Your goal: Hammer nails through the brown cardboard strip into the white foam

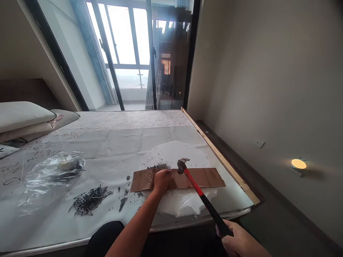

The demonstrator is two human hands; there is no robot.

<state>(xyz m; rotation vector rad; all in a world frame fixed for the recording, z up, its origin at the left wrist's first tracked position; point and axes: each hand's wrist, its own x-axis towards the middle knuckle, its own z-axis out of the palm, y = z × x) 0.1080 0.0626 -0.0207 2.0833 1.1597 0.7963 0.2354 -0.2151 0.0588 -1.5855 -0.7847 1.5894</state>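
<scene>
Bed (pixel 107 142): wide flat top under a lettered sheet and a clear cover; everything else lies on it.

Plastic bag (pixel 50 171): crumpled and clear, well to the left, with something dark inside that I cannot make out.

Foam slab (pixel 174 153): white, roughly round with a ragged near edge, at the bed's near right. Dark specks and grit are scattered over it.

Board (pixel 209 177): a thin brown strip lying flat across the foam, left to right. Its left part is peppered with small dark dots, either nail heads or holes. Its right half is bare. By that I judge the nailing under way from the left, with a good half of the strip left to do.

Hammer (pixel 198 189): red and black handle, with the dark claw head (pixel 183 165) poised just above the middle of the board.

Right hand (pixel 238 241): closed round the black end of the handle, low and near the body.

Left hand (pixel 161 180): resting on the board, fingers pinched together on a nail (pixel 169 174), as far as so small a thing shows, just beside the hammer head.

Loose nails (pixel 89 200): a dark heap on the cover left of the board, with a few strays (pixel 123 202) nearer to it.
</scene>
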